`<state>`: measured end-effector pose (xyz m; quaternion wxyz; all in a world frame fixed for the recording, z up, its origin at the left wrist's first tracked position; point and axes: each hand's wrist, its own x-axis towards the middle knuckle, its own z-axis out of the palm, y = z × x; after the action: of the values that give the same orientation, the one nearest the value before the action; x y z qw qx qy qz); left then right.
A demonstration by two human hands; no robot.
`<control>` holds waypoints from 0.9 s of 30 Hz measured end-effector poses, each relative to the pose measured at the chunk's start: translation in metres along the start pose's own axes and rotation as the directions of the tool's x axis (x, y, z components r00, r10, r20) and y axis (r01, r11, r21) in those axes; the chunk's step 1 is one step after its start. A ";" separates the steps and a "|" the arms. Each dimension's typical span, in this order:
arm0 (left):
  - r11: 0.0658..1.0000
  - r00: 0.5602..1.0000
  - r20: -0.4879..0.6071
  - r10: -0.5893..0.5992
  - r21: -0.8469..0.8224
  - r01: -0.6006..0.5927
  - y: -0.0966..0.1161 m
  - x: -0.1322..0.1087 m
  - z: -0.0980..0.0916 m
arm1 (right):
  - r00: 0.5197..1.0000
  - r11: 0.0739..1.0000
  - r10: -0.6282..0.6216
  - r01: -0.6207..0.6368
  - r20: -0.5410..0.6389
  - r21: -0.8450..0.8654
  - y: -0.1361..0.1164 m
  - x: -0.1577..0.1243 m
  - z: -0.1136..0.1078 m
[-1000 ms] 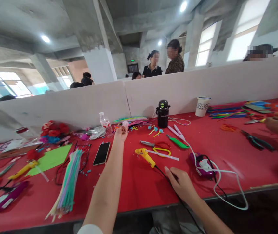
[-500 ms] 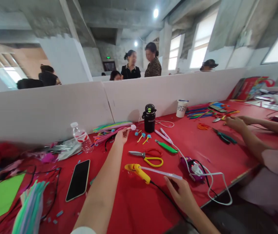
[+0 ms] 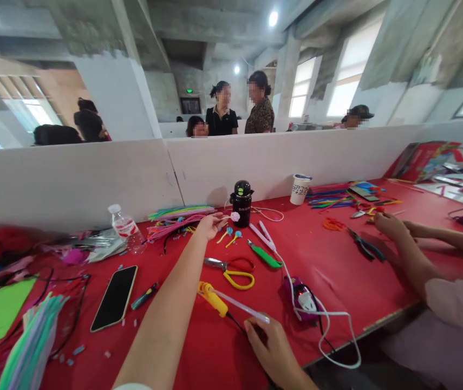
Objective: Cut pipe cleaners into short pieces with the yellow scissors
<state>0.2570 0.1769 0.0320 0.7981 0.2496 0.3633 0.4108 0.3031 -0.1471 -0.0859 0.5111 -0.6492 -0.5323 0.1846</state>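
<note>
Pink flower (image 3: 235, 216), one, in the head view, sits at the left hand's (image 3: 212, 225) three o'clock, its stem pinched there; it now hides part of one black flask (image 3: 242, 205), clear of it earlier. Two blue flowers (image 3: 238, 234) show, previously three. The left forearm (image 3: 174, 309) covers one pair of scissors' (image 3: 226, 267) tips. At five o'clock, the right hand (image 3: 275, 346) curls by one glue stick (image 3: 240, 306); whether gripping, I cannot tell.

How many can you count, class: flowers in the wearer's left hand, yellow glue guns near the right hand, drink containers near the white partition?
Pink flower in left hand: 1
Yellow glue gun: 1
Drink containers (bottle, flask, cup): 3
Total: 5
</note>
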 end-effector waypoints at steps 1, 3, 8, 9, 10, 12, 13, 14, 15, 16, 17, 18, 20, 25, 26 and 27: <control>1.000 1.000 0.003 0.002 0.002 -0.002 -0.001 -0.003 0.004 | 1.000 0.999 -0.001 0.000 0.005 0.039 0.000 0.000 -0.001; 1.000 1.000 0.018 0.016 -0.005 -0.016 -0.002 -0.012 0.010 | 1.000 0.990 0.024 -0.024 0.005 0.138 0.002 0.000 -0.002; 0.992 0.995 0.021 0.101 -0.076 -0.099 -0.004 -0.048 0.012 | 0.976 0.897 0.215 -0.206 0.021 0.392 0.008 0.012 -0.015; 0.988 0.992 0.013 0.123 -0.096 -0.122 -0.004 -0.057 0.009 | 0.967 0.870 0.254 -0.233 0.011 0.434 0.007 0.020 -0.019; 0.982 0.989 0.005 0.146 -0.123 -0.145 -0.004 -0.066 0.005 | 0.966 0.856 0.260 -0.227 -0.007 0.464 0.005 0.031 -0.022; 0.968 0.984 -0.006 0.180 -0.174 -0.179 -0.006 -0.083 -0.001 | 0.966 0.803 0.259 -0.204 -0.019 0.559 -0.006 0.059 -0.027; 0.964 0.982 -0.007 0.190 -0.191 -0.187 -0.006 -0.090 -0.003 | 0.964 0.759 0.266 -0.217 0.013 0.613 -0.014 0.075 -0.027; 0.962 0.981 -0.003 0.193 -0.197 -0.190 -0.007 -0.095 -0.005 | 0.962 0.705 0.260 -0.251 0.088 0.663 -0.022 0.092 -0.025; 0.963 0.981 0.005 0.192 -0.192 -0.187 -0.008 -0.100 -0.005 | 0.954 0.644 0.261 -0.286 0.148 0.709 -0.031 0.108 -0.023; 0.967 0.982 0.016 0.188 -0.176 -0.182 -0.009 -0.103 -0.004 | 0.951 0.615 0.256 -0.300 0.175 0.729 -0.039 0.124 -0.019; 0.971 0.983 0.030 0.184 -0.159 -0.177 -0.009 -0.106 -0.002 | 0.950 0.596 0.249 -0.302 0.187 0.744 -0.047 0.138 -0.014; 0.975 0.983 0.046 0.180 -0.144 -0.172 -0.010 -0.108 0.001 | 0.950 0.577 0.242 -0.303 0.195 0.759 -0.054 0.150 -0.008; 0.980 0.981 0.083 0.173 -0.111 -0.163 -0.011 -0.111 0.007 | 0.956 0.544 0.225 -0.283 0.187 0.790 -0.064 0.169 0.003; 0.978 0.966 0.156 0.206 -0.027 -0.205 -0.019 -0.120 0.022 | 0.970 0.477 0.219 -0.197 0.101 0.856 -0.069 0.184 0.017; 0.975 0.962 0.162 0.219 -0.006 -0.221 -0.022 -0.121 0.025 | 0.971 0.468 0.226 -0.180 0.079 0.865 -0.068 0.183 0.016; 0.971 0.959 0.167 0.231 0.018 -0.237 -0.025 -0.123 0.027 | 0.970 0.461 0.234 -0.164 0.059 0.872 -0.066 0.182 0.014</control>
<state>0.2416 0.0574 0.0773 0.7661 0.3390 0.2722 0.4734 0.3257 0.0136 0.0212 0.7618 -0.3642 -0.2676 0.4642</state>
